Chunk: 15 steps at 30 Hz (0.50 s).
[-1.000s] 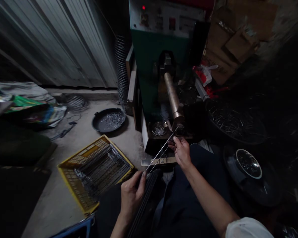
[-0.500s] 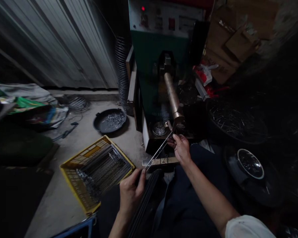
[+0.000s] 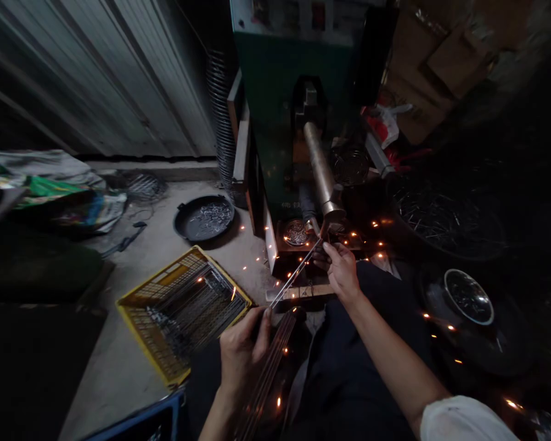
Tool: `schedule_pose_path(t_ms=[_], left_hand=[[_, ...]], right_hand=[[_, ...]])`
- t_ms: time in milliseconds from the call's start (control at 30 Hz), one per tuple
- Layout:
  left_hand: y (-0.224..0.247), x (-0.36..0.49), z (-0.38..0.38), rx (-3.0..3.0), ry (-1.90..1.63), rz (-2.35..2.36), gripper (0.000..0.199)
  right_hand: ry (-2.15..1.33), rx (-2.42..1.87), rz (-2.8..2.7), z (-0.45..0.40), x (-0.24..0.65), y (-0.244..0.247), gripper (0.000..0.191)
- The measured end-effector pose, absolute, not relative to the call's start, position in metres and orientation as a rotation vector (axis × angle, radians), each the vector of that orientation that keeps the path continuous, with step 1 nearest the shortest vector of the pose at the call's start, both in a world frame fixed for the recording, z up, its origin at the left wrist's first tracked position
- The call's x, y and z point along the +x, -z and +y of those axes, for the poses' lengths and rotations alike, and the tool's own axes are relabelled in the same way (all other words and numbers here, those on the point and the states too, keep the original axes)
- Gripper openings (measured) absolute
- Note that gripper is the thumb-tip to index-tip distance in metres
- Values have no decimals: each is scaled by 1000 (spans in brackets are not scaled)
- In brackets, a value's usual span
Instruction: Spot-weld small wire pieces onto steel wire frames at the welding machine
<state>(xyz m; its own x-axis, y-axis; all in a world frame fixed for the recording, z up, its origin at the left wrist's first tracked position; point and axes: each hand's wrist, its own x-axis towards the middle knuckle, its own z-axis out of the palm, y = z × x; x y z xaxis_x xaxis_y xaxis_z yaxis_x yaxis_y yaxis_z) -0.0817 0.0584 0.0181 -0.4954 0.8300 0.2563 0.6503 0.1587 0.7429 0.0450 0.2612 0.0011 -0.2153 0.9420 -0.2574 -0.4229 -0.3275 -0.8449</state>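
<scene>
Our left hand [image 3: 242, 344], near seven o'clock, has its forearm rising from the lower edge, fingers curled and thumb pressed to the forefinger. That grip is narrow, closed on the lower end of the thin metal rod [image 3: 294, 277]. Our right hand [image 3: 342, 269], at four o'clock, reaches up and inward from the lower right, its narrow grip pinching the rod near the upper end. The rod slants from seven o'clock towards one, just below centre, its upper end at the tip of the machine [image 3: 275, 116]; we cannot tell whether it is one strand or two.

Orange sparks [image 3: 353, 234] scatter around our hands. The machine's smooth, dull metallic cylinder [image 3: 320, 165] points down at us from one o'clock. At eight o'clock, the yellow crate [image 3: 153, 361], latticed plastic, holds straight, slender rods. At nine, the round dark pan [image 3: 188, 228] carries small shiny pieces. A pale-rimmed round bowl [image 3: 490, 309] lies at four, beyond our right hand.
</scene>
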Motion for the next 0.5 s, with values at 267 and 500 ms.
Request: schedule_pose_path(t_ms=[267,500], left_hand=[[-10,-87,89,1522,-1310,2182,24],[-9,-99,84,1599,-1247,2243,20]], right_hand=[[-1661,-998,-798,284,53,-3,37],[-1671,-1048,-904,280,56,3,40]])
